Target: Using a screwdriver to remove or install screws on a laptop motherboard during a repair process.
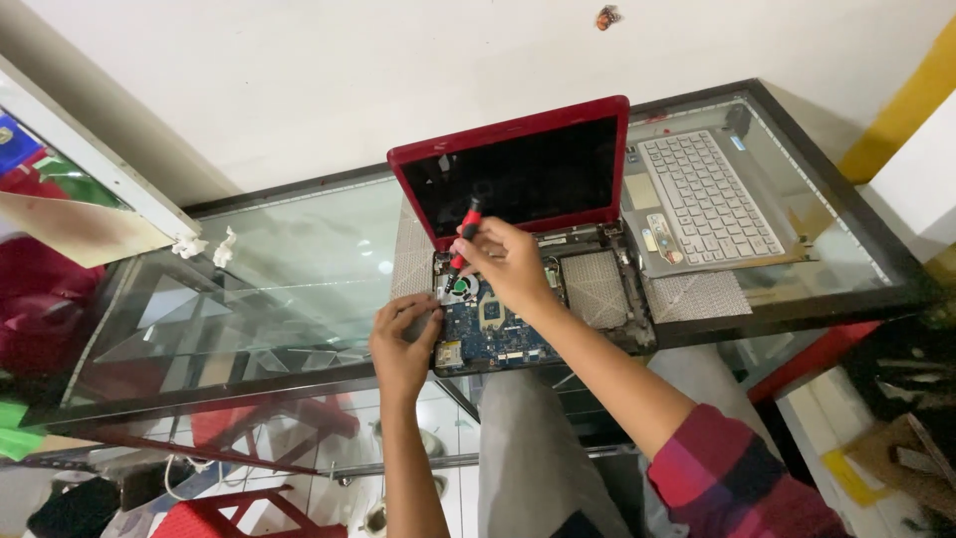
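Note:
A red laptop (518,134) stands open on a glass table (299,259), its top cover off so the blue motherboard (498,334) shows. My right hand (510,264) grips a red and black screwdriver (464,234), tip down near the small fan at the board's left. My left hand (403,339) rests on the laptop base's left edge, fingers curled against it.
The removed grey keyboard panel (707,199) lies to the laptop's right on the glass. The table has a dark frame (797,304). Crumpled white bits (214,244) sit at the back left. Red stools and clutter show below.

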